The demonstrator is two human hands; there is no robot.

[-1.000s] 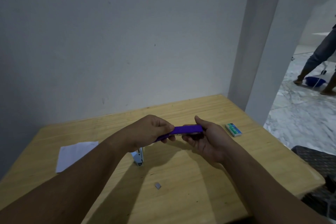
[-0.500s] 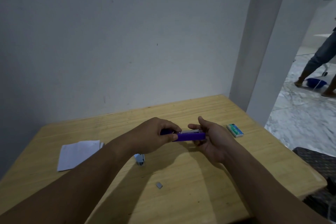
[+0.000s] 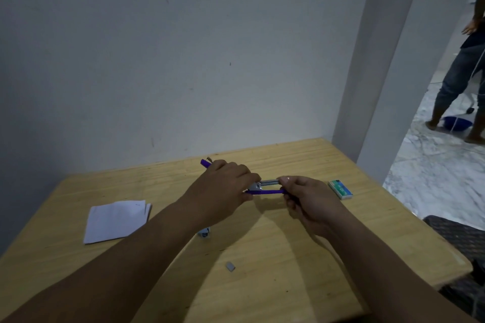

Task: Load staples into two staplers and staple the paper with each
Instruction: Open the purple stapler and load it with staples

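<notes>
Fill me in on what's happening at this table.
A person holds a purple stapler over the wooden table with both hands. The left hand has its cover swung up and back; the right hand grips the front end, leaving the metal staple channel exposed. A green staple box, a second stapler partly hidden under the left forearm, a loose staple strip and folded paper lie on the table.

Light: dim and a bit gray near the wall (image 3: 183, 60).
Brightest spot: the floor (image 3: 433, 178) through the doorway on the right, where the light comes in.
Shadows: dark, soft shadows from the arms lie on the bench (image 3: 301, 257), under the left hand (image 3: 225, 189) and the right hand (image 3: 309, 199).
Blur: the floor looks smeared, and small things look soft.
Edges: the post (image 3: 378, 60) leans, bent by the wide lens.
Glare: none to see.
</notes>
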